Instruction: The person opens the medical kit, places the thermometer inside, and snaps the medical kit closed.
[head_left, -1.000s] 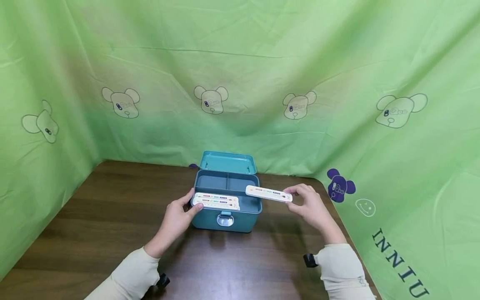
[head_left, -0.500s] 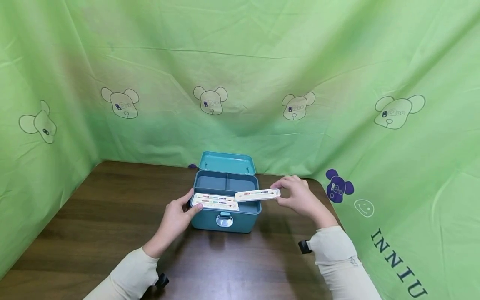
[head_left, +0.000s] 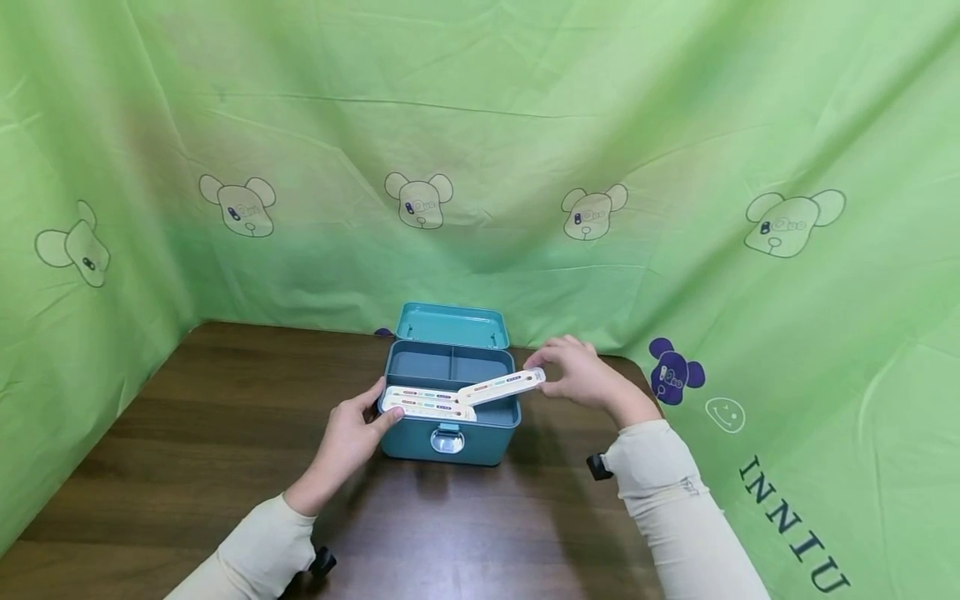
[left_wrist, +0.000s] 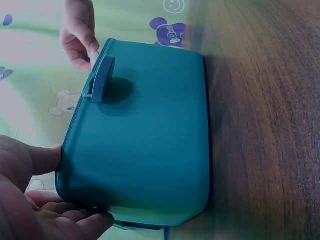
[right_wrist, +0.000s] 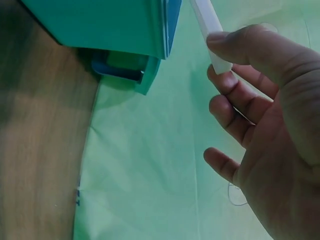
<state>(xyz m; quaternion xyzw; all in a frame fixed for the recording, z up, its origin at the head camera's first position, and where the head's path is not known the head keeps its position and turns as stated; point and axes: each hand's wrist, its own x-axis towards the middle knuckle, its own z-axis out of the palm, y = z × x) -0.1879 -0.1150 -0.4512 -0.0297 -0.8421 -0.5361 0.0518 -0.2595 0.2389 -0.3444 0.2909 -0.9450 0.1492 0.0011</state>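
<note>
A teal storage box (head_left: pixel 483 443) with a metal front latch (head_left: pixel 447 442) stands on the table, its lid (head_left: pixel 452 326) folded back. My left hand (head_left: pixel 357 435) grips the box's left side, thumb at the front rim and fingers along the side wall, as the left wrist view also shows. Two slim white cases (head_left: pixel 427 406) with coloured print lie side by side in the tray's front compartment. My right hand (head_left: pixel 583 377) pinches one end of another slim white case (head_left: pixel 501 387) between thumb and fingers. That case slants down leftward, its low end over the right ends of the two others.
Behind the front compartment, a divider splits the tray into two sections (head_left: pixel 420 362). Brown wood table (head_left: pixel 225 467) surrounds the box. Green cloth (head_left: pixel 480 100) with printed bear heads hangs behind and at both sides.
My right hand has carried its case left and slightly up at the held end; the case has turned from slanting down rightward to slanting down leftward. My left hand keeps its grip.
</note>
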